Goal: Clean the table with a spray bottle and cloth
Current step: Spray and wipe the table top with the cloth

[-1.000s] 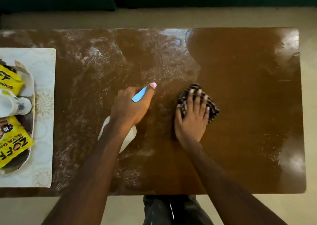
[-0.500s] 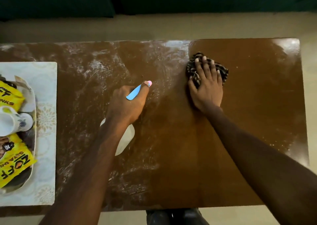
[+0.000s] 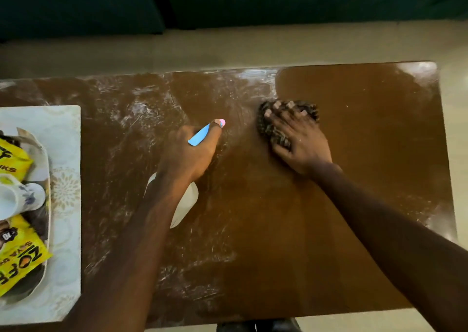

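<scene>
**Obs.: wipe in progress, right-centre of tabletop**

A glossy brown table [image 3: 367, 243] is filling most of the view. Whitish streaks are showing across its left and middle parts, while the right part is showing plain brown.

A pale patterned placemat [image 3: 67, 139] is lying at the left end. A tray [image 3: 46, 159] is sitting on it, holding yellow snack packets [image 3: 17, 263] and a white mug [image 3: 17, 197] lying on its side.

The white spray bottle [image 3: 186, 205] is lying tilted over the streaked middle, nozzle pointing away from the person. The left hand [image 3: 187, 154] is gripping its neck, fingers curled round beside the blue trigger [image 3: 198, 135].

The dark patterned cloth [image 3: 272, 131] is lying bunched on the table, right of the nozzle, where streaks meet plain surface. The right hand [image 3: 301, 144] is pressing down on it, fingers [image 3: 290, 105] spread over the top.
</scene>
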